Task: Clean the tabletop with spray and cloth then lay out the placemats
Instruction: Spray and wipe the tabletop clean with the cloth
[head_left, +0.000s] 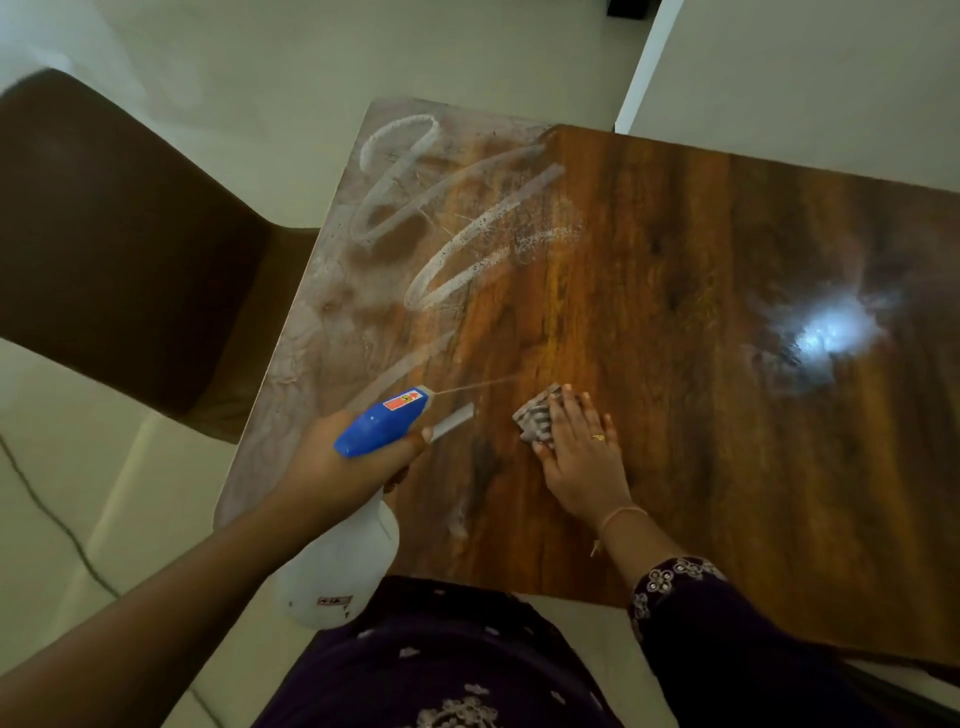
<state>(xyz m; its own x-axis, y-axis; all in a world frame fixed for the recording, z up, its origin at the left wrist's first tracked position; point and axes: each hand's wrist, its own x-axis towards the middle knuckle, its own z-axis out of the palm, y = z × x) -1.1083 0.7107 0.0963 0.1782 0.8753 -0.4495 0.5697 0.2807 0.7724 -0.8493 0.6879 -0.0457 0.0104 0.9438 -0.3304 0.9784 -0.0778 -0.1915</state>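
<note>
Left hand (343, 457) grips white plastic spray bottle with blue trigger head (382, 423) over brown wooden tabletop (675, 364). Right hand (579, 447), fingers flat and together, presses grey patterned cloth (535, 415) onto the wood.

A white plastic spray bottle (358, 551) with a blue trigger head, red label and grey nozzle is gripped in the left hand (332, 467) at the near left edge of the wooden surface (675, 234). It is tilted, nozzle aimed across the wood, and a thin jet (478, 385) leaves its tip. A grey-and-white patterned cloth (535, 415) lies bunched on the glossy, dark-grained top, pressed flat beneath the fingers of the right hand (582, 452). Whitish looping streaks (457, 228) and a cloudy film cover the surface's left side.
</note>
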